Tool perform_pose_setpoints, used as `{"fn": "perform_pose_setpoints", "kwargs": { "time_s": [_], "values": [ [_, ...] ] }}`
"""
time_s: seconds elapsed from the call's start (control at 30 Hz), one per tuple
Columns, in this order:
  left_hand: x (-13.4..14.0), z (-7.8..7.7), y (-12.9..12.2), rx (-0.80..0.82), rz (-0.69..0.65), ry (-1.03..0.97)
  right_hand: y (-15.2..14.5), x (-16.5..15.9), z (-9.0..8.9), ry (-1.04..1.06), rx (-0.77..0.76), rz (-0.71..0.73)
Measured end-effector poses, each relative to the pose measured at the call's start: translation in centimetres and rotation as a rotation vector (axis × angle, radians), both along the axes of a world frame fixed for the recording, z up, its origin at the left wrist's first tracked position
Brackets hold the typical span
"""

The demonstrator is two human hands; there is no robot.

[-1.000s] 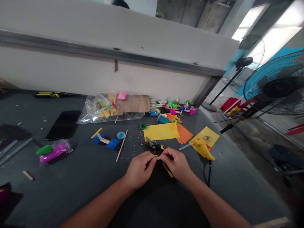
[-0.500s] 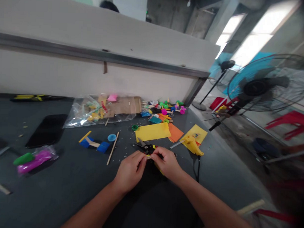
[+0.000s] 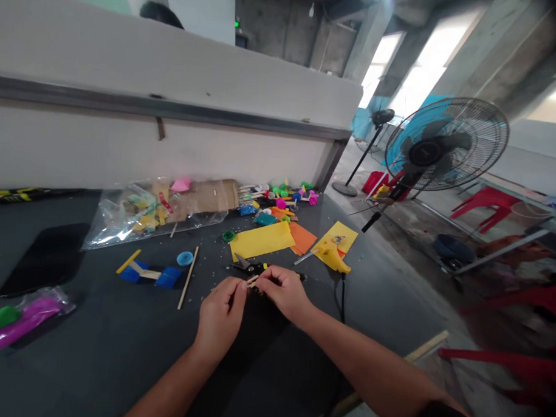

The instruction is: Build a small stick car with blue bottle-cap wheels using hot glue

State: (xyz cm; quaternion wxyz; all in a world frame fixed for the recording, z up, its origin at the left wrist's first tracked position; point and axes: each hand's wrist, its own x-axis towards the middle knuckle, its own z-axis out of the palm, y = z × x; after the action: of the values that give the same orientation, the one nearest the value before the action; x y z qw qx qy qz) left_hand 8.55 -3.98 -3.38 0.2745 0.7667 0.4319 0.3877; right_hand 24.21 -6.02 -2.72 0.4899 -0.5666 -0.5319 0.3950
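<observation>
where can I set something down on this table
Bare tabletop lies between the purple packet and the left hand, and right of the black cord. Toward the back it's crowded: plastic bag, coloured pieces, yellow paper.

From the left hand (image 3: 220,313), the tabletop (image 3: 119,324) is passable at 9 o'clock. Cutters (image 3: 252,269) obstruct 1 o'clock; a stick (image 3: 188,278), 10 o'clock.
</observation>
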Motion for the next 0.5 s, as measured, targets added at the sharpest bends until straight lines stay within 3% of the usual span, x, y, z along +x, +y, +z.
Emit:
{"fn": "perform_pose_setpoints", "kwargs": {
  "time_s": [0.2, 0.5],
  "values": [
    [0.0, 0.36, -0.04, -0.003, -0.007, -0.011, 0.04, 0.23, -0.08, 0.085, 0.003, 0.059],
    [-0.18, 0.14, 0.2, -0.028, -0.098, 0.007, 0.13, 0.54, -0.27, 0.005, 0.022, 0.028]
  ]
}}
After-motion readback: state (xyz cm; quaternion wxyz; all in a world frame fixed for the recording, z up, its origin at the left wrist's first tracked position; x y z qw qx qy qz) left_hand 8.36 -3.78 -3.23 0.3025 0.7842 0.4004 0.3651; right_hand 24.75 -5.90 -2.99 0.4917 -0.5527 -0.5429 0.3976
